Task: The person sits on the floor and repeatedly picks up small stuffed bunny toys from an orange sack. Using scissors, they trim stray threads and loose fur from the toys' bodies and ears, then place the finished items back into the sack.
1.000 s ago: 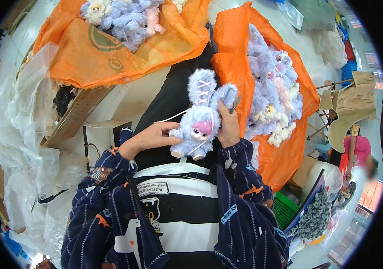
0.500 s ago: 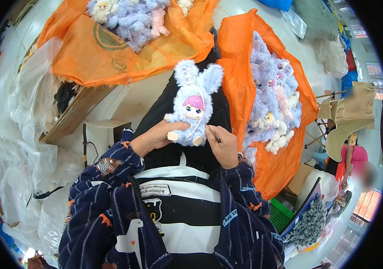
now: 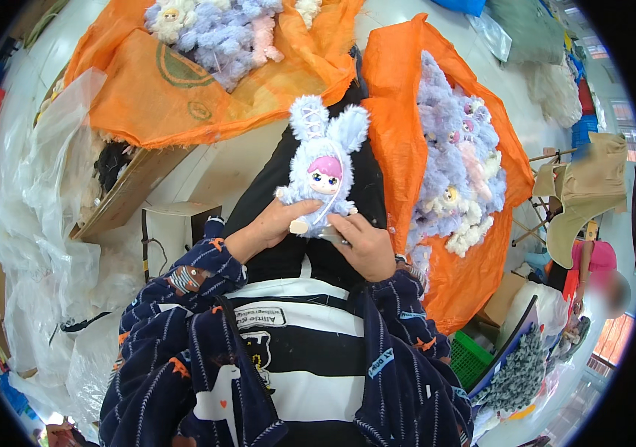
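Observation:
A pale lilac plush doll (image 3: 321,153) with long rabbit ears, a pink fringe and a hard face rests upright over my lap. My left hand (image 3: 277,223) is closed round its lower left side, thumb across the belly. White lacing runs on one ear, and a thin white cord hangs down past the face to the feet. Against the doll's lower right, my right hand (image 3: 365,244) is closed on a small silvery metal tool (image 3: 335,235), mostly hidden by the fingers; its exact kind cannot be made out. The doll's right foot is covered by this hand.
Beyond my knees lies an orange sack (image 3: 161,104) with more plush dolls (image 3: 217,37). Another orange sack (image 3: 396,149) full of dolls stands at my right leg. Clear plastic sheeting (image 3: 42,216) fills the left. A green basket (image 3: 469,359) and a beige folding chair (image 3: 586,179) are at right.
My right hand has moved in left to the doll's foot, its fingers turning inward, and the metal tool now shows there. My left hand keeps its hold; the doll has barely shifted.

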Motion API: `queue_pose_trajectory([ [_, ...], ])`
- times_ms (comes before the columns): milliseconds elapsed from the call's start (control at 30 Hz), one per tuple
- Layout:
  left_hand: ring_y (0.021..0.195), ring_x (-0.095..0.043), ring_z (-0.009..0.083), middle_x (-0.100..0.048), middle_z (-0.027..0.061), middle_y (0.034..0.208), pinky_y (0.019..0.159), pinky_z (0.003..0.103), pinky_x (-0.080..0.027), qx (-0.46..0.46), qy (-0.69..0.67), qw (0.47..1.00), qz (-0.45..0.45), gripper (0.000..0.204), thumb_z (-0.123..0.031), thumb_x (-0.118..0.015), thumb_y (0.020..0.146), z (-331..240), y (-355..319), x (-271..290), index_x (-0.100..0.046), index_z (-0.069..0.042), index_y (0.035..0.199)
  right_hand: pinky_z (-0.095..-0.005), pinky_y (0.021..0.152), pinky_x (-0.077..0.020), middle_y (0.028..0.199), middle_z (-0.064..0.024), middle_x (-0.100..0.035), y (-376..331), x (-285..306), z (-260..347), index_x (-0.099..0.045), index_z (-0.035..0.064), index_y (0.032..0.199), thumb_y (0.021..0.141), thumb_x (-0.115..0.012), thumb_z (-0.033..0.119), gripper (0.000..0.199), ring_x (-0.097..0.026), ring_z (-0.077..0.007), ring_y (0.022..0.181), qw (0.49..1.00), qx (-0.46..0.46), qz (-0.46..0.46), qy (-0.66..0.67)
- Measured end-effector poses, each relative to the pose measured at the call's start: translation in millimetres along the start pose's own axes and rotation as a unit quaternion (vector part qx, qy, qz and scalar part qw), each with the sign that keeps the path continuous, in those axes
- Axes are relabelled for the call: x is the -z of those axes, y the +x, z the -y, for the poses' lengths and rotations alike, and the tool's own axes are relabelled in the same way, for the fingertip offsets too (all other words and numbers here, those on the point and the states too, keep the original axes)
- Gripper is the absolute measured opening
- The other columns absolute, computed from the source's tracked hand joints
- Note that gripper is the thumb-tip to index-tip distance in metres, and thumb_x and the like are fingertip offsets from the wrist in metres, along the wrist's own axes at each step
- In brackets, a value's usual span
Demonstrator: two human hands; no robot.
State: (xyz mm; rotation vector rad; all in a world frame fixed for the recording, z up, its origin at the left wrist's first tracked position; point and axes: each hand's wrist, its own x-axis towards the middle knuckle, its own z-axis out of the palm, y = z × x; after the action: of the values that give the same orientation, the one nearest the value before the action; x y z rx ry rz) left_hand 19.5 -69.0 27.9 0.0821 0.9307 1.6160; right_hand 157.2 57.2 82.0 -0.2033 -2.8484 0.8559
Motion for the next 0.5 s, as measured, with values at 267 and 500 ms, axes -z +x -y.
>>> queue_pose_trajectory([
  [267,0.090,-0.059,0.0179,-0.059,0.0090,0.102,0.078,0.030,-0.048,-0.009,-0.005,0.997,-0.074,0.033,-0.007,-0.058,0.081,11.3,1.5,0.8,-0.051,0.000,0.112,-0.0326,0.049,-0.0447,0.069,-0.0082,-0.053,0.9,-11.5,1.2,-0.050,0.0067,0.079,0.066,-0.070,0.022,0.028,-0.057,-0.0244,0.058,0.999,-0.024,-0.027,-0.040],
  [500,0.093,-0.057,0.0181,-0.057,0.0088,0.105,0.081,0.031,-0.046,-0.060,0.077,0.990,-0.100,0.038,-0.009,-0.059,0.079,13.4,5.2,-7.0,-0.049,0.000,0.114,-0.0344,0.049,-0.0423,0.053,-0.0159,-0.050,-4.0,-38.7,-19.8,-0.056,-0.0008,0.071,0.078,-0.059,0.029,0.031,-0.053,-0.0173,0.050,0.869,-0.317,-0.099,0.367],
])
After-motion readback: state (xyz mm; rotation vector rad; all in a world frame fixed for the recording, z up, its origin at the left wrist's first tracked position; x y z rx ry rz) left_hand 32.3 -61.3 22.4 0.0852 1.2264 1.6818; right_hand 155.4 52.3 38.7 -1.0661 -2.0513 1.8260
